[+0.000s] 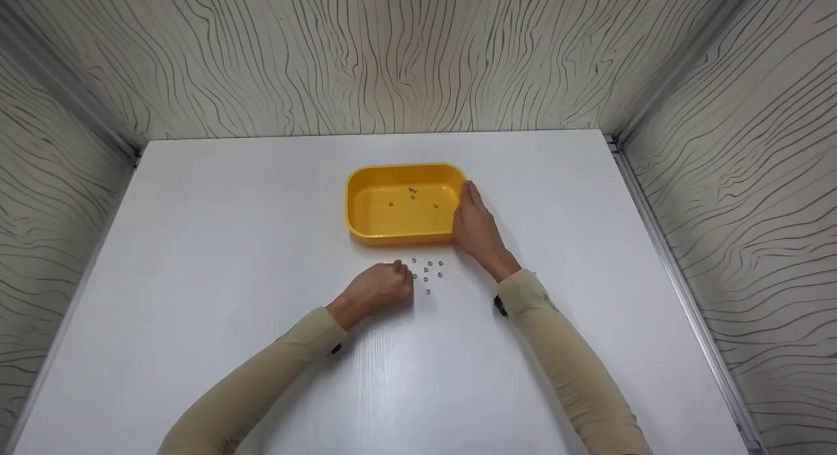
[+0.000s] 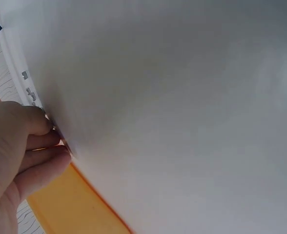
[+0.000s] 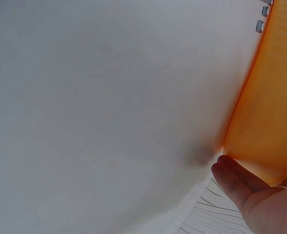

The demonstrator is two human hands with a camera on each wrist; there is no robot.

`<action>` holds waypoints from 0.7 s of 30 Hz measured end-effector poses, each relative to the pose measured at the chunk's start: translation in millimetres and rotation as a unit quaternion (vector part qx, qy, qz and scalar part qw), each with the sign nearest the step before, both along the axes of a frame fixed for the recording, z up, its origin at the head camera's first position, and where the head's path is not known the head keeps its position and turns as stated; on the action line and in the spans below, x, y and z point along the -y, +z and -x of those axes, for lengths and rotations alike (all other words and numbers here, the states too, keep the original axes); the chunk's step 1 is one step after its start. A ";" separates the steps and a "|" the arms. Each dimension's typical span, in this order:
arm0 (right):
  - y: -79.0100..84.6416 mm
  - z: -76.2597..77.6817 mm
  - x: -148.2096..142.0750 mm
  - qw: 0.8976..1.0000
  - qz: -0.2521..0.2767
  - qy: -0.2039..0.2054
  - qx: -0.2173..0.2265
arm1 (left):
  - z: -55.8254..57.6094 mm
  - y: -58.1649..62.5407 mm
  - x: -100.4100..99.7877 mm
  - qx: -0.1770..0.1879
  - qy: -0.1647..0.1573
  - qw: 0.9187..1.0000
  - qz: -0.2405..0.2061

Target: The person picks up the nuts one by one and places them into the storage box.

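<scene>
While approx. eight loose metal pcs (image 1: 426,269) lie just in front of the yellow bin (image 1: 399,240), a few more pcs (image 1: 436,206) sit inside it. L hand (image 1: 379,288) is beside the loose ones, near the bin's front, fingers bent, thumb close to fingertips; can't tell if it pinches a pc. R hand (image 1: 476,226) touches the bin's right end, fingers straight, close tog. White worktop (image 1: 229,246) under bin; wood-grain panel (image 1: 392,56) behind it.
</scene>
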State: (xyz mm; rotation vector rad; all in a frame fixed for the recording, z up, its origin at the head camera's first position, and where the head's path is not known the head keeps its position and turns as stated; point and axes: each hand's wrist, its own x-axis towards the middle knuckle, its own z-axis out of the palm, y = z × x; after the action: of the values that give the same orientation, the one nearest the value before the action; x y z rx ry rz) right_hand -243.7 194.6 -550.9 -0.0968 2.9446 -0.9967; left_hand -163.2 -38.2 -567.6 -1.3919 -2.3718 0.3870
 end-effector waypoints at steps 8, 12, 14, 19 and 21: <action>-0.3 0.2 -1.0 1.000 -0.005 0.004 -0.007 | 4.0 0.0 3.4 -0.031 -0.024 0.999 0.000; -0.9 0.5 -1.5 1.000 -0.007 0.004 -0.005 | 6.9 3.6 4.7 -0.059 -0.033 0.998 -0.006; -0.9 0.4 -1.4 1.000 -0.008 0.005 -0.004 | 8.3 5.9 5.6 -0.071 -0.032 0.997 -0.008; -0.5 0.2 -0.7 1.000 -0.007 0.004 0.001 | 10.0 12.0 8.5 -0.084 -0.030 0.996 0.003; -0.4 0.5 -0.5 1.000 -0.007 0.002 0.004 | 10.0 14.2 9.6 -0.084 -0.031 0.996 0.006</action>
State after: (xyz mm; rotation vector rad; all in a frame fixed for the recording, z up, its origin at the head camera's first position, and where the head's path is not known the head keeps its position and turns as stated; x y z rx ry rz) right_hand -244.2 195.1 -551.2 -0.0966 2.9419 -0.9746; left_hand -173.2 -47.8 -553.4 -1.3772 -2.1889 0.4839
